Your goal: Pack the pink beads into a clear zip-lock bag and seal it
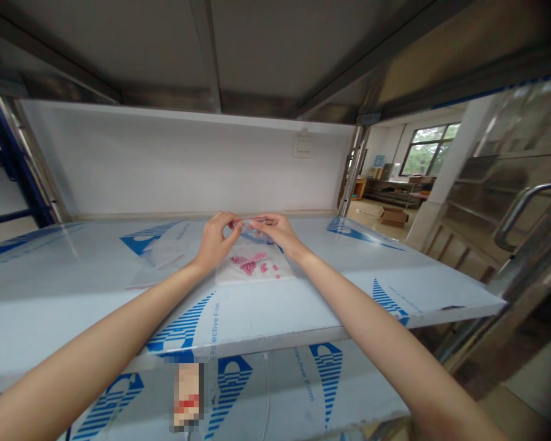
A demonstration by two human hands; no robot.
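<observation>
A clear zip bag (257, 277) with small pink and dark red pieces (248, 266) in it lies on the film-covered shelf (321, 306). Its red-edged top is pinched between the fingers of my left hand (220, 239) and my right hand (278, 233), which are close together at the far side of the bag. Fingers of both hands are closed on the edge. To the left, nearer my left forearm, another clear bag (163, 257) rests flat; what it holds, if anything, I cannot make out.
A white wall with a switch plate (303, 147) stands behind the shelf, and a metal shelf (261, 55) hangs overhead. Below is a lower shelf (289, 392) with a blurred-out object (188, 395) and a white cable (266, 398). Metal posts (352, 171) flank the sides.
</observation>
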